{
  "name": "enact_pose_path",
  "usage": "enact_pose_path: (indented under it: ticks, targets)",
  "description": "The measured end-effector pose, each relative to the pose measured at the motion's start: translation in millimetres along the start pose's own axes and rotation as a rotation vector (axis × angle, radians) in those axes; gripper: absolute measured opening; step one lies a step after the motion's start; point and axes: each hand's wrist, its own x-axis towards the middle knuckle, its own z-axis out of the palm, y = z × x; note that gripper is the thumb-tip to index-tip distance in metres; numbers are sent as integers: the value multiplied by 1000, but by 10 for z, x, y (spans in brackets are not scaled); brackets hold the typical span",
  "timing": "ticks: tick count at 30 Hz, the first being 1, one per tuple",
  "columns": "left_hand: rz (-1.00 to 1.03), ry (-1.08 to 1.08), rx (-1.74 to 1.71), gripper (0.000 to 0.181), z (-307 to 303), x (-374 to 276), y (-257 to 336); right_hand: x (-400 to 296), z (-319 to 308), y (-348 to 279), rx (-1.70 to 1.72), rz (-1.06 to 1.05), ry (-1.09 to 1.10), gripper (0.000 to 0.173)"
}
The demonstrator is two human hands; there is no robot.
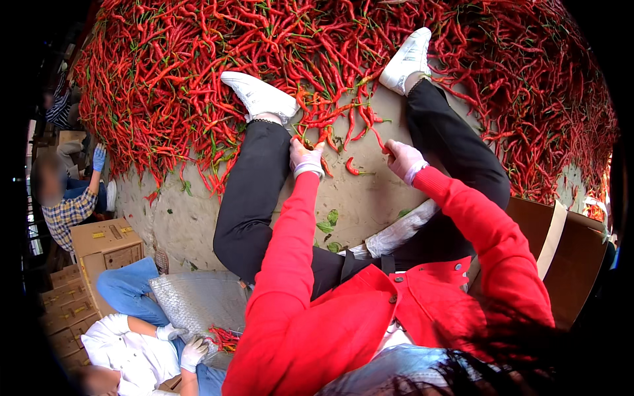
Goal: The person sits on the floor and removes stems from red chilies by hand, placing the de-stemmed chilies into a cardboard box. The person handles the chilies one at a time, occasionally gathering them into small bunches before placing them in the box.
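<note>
A broad heap of long red chili peppers (188, 64) with green stems lies in front of me, its near edge between my white shoes. My left hand (305, 154), in a thin pale glove, is closed around some red and orange peppers at that edge. To the right, my gloved right hand (402, 157) pinches one long red pepper (379, 140) between thumb and fingertips. A short curved red pepper (352, 167) lies loose on the floor between my hands. Parts of the held peppers are hidden by my fingers.
An open cardboard box (569, 262) stands at my right. Green leaves (328, 225) lie on the concrete floor between my legs. At lower left, a co-worker in white gloves sits by a silvery mat (198, 292) with peppers. Another person with a blue glove sits farther left, near stacked cartons (69, 302).
</note>
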Motion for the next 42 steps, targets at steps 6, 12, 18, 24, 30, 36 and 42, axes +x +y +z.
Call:
enact_pose_path:
  ticks: [6, 12, 18, 24, 30, 36, 42]
  targets:
    - [156, -177, 168, 67, -5, 70, 389, 1078, -87, -85, -142, 204, 162, 45]
    - [256, -258, 293, 87, 13, 154, 467, 1126, 269, -357, -62, 157, 223, 53]
    - [90, -397, 281, 45, 130, -97, 399, 701, 364, -204, 150, 110, 138, 41]
    - [22, -702, -183, 5, 143, -709, -389, 45, 273, 179, 361, 134, -115, 33]
    - [-60, -237, -526, 7, -58, 314, -50, 234, 164, 271, 950, 244, -115, 36]
    - [76, -128, 189, 42, 279, 639, 480, 751, 200, 99, 880, 165, 24, 38]
    - [-312, -582, -243, 37, 293, 955, 321, 1496, 414, -287, 570, 282, -24, 50]
